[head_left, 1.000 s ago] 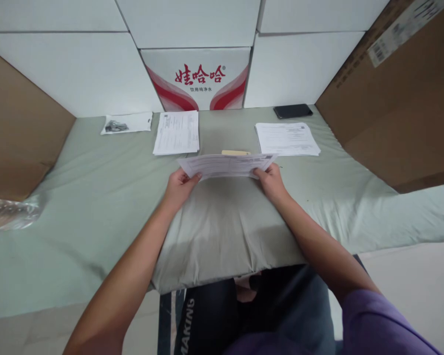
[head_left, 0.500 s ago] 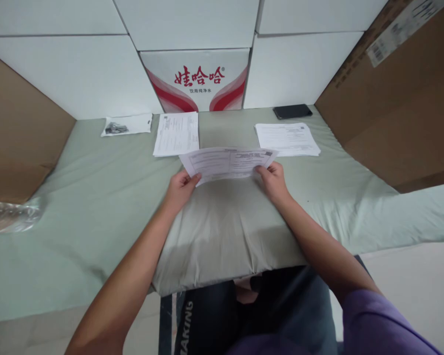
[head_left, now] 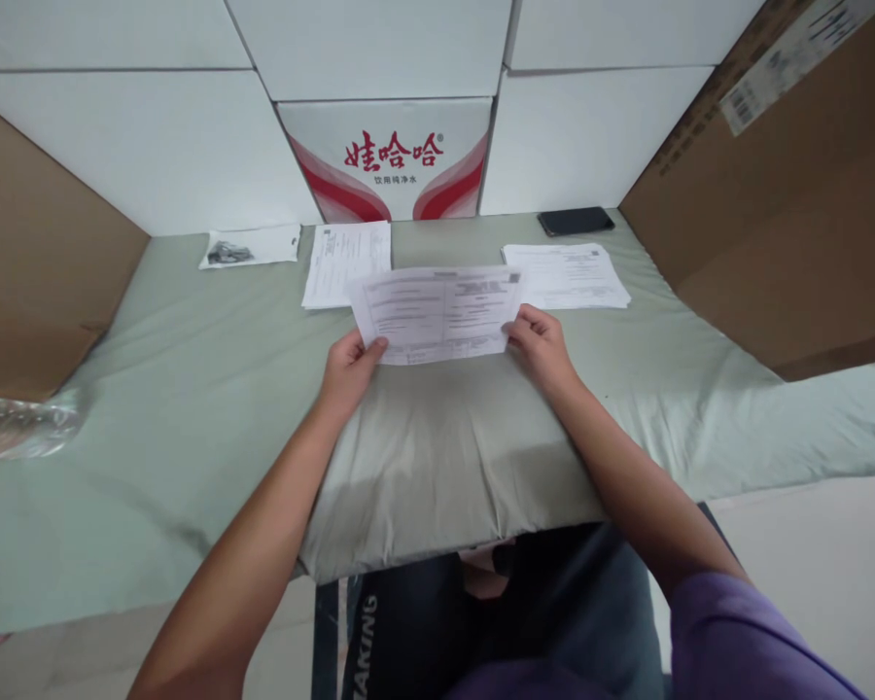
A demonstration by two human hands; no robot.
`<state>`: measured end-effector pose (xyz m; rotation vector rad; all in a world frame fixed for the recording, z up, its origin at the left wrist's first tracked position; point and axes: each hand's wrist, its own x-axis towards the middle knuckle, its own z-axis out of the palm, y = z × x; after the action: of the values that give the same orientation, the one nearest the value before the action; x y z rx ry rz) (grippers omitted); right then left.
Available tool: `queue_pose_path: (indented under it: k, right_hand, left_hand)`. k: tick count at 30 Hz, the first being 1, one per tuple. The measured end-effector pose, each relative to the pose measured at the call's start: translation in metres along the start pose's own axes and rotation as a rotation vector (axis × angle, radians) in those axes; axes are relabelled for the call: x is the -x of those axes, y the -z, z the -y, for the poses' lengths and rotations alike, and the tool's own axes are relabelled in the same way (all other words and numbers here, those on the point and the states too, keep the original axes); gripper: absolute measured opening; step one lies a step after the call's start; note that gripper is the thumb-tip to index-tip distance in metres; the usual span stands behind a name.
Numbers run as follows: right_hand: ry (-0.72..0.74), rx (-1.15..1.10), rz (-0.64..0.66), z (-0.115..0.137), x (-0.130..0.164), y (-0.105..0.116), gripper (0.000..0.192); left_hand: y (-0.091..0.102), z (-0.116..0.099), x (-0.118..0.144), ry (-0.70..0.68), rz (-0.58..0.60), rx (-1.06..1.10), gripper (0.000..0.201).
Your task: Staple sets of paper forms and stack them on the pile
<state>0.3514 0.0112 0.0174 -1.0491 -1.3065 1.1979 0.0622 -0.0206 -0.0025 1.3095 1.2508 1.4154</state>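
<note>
In the head view, a person is holding a printed paper (head_left: 441, 316) up over the counter (head_left: 444, 457), which is wearing a wrinkled pale green cloth. The left hand (head_left: 351, 367) is pinching the paper's lower left corner, thumb pressing on the printed face and the other fingers tucking in behind. The right hand (head_left: 543, 340) is gripping the right edge near its lower end, thumb and fingers closing on it, so yeah, both hands are busy with the same thing. The paper is tilting up toward the person and bowing a little, and honestly I can't tell if it's one sheet or a few. Behind it, a left stack (head_left: 346, 255) and a right stack (head_left: 573, 277) of printed pages are lying flat, and the paper's top corners are covering a bit of each. A black phone (head_left: 576, 221) is resting past the right one, and a flat white packet (head_left: 269, 243) with something dark showing is sitting just left of the other. At the back, a box with red lettering (head_left: 394, 160) is standing among white boxes (head_left: 565, 141). Brown cartons (head_left: 787, 224) are walling in both sides, with some clear plastic (head_left: 25, 428) poking out by the left one, too blurry to name.
</note>
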Motion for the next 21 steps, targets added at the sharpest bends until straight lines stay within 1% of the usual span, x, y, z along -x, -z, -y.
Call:
queue_pose_path:
  k: [3,6,8,10,13,16,18,21]
  right_hand:
    - [-0.088,-0.027,0.074,0.001,-0.001,0.004,0.03]
    - [-0.118,-0.065,0.056,0.003,-0.001,0.005,0.042]
    - [-0.128,-0.076,0.049,0.005,-0.001,0.005,0.046]
    - [-0.145,-0.08,0.071,0.005,0.0,0.003,0.047]
    - [-0.173,-0.077,0.105,0.006,0.002,0.0,0.047]
    - [-0.208,-0.115,0.123,0.008,0.002,0.003,0.045]
    - [-0.298,-0.189,0.19,0.013,-0.001,0.009,0.044]
    - [-0.515,-0.277,0.348,0.022,-0.006,0.022,0.058]
  left_hand:
    - [0.002,0.0,0.001,0.099,0.024,0.084,0.041]
    - [0.001,-0.003,0.003,0.186,0.073,0.124,0.044]
    - [-0.001,-0.005,0.004,0.198,0.093,0.131,0.048]
    - [-0.004,-0.007,0.005,0.18,0.101,0.138,0.051]
    - [-0.006,-0.006,0.005,0.145,0.064,0.133,0.05]
    - [-0.002,-0.006,0.004,0.197,0.015,0.047,0.043]
    - [0.002,-0.007,0.003,0.278,0.043,-0.036,0.038]
    - [0.006,-0.015,0.005,0.403,0.174,-0.093,0.038]
